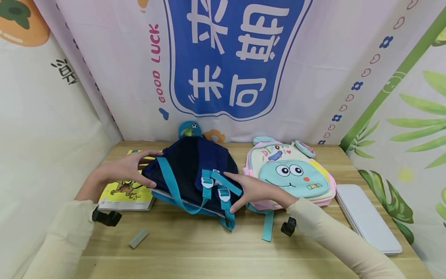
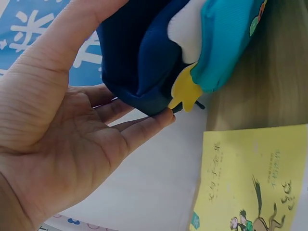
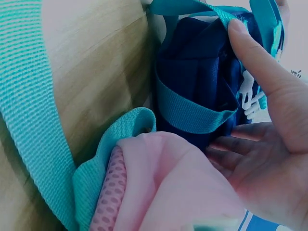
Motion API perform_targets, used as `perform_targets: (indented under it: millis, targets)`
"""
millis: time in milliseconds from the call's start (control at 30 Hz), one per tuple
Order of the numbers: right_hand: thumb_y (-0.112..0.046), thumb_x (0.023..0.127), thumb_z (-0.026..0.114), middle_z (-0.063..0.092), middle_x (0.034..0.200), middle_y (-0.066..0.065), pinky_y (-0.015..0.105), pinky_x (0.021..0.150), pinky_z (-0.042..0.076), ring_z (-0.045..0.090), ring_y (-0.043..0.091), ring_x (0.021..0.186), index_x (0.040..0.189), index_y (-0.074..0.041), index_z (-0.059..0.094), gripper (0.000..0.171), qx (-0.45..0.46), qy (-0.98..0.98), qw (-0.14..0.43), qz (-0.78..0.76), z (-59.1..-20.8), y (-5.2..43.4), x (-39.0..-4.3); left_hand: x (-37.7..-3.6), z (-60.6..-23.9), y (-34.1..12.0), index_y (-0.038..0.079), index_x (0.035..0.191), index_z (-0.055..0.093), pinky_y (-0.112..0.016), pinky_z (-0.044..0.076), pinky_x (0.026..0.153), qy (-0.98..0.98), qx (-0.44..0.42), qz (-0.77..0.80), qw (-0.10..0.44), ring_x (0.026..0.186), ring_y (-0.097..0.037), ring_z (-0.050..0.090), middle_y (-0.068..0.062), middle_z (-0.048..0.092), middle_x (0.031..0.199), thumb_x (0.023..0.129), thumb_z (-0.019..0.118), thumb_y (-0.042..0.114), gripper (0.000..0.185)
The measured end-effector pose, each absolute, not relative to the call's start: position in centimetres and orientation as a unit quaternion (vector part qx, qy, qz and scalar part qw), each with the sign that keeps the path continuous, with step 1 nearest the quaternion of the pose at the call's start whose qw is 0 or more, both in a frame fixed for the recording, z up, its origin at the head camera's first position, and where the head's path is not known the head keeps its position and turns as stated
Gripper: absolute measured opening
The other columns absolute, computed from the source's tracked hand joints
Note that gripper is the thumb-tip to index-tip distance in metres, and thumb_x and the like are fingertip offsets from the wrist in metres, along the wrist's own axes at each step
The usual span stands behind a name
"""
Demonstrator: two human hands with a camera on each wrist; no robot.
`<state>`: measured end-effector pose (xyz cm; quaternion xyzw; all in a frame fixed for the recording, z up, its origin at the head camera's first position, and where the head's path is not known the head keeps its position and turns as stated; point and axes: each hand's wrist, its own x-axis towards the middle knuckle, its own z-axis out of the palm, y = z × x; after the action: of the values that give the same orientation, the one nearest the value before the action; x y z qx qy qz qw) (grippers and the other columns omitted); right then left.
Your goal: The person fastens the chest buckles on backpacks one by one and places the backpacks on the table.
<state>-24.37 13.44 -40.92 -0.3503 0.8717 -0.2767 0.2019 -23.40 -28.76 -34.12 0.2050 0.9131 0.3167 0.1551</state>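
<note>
A dark navy backpack (image 1: 184,162) with teal straps (image 1: 170,182) and white buckles (image 1: 207,183) leans over the table, its strap side toward me. My left hand (image 1: 134,168) grips its left side, thumb on the strap side. In the left wrist view, the fingers reach around the navy fabric (image 2: 139,62) beside a yellow patch (image 2: 186,89). On the opposite side, my right hand (image 1: 256,190) holds the bag between thumb and fingers. The right wrist view has that thumb pressing a teal strap (image 3: 219,14), with the other fingers along the bag's side.
Just right of the navy bag sits a pink and mint backpack (image 1: 296,180) with a cartoon face, its strap (image 1: 267,226) trailing forward. A yellow book (image 1: 127,195) lies partly behind my left hand. A small grey-green block (image 1: 138,238) lies in front; a white flat case (image 1: 369,219) rests at right.
</note>
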Motion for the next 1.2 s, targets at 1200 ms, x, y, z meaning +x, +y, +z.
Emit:
perform_targets:
  millis: [1200]
  targets:
    - [-0.044, 0.076, 0.089, 0.030, 0.167, 0.011, 0.047, 0.123, 0.031, 0.030, 0.029, 0.154, 0.161, -0.009, 0.027, 0.112, -0.376, 0.872, 0.219, -0.223, -40.2, 13.2, -25.1, -23.4, -39.3, -28.4, -0.004, 0.147, 0.032, -0.059, 0.045, 0.107, 0.891, 0.182, 0.334, 0.248, 0.135, -0.057, 0.043, -0.033, 0.032, 0.154, 0.075, 0.092, 0.026, 0.098]
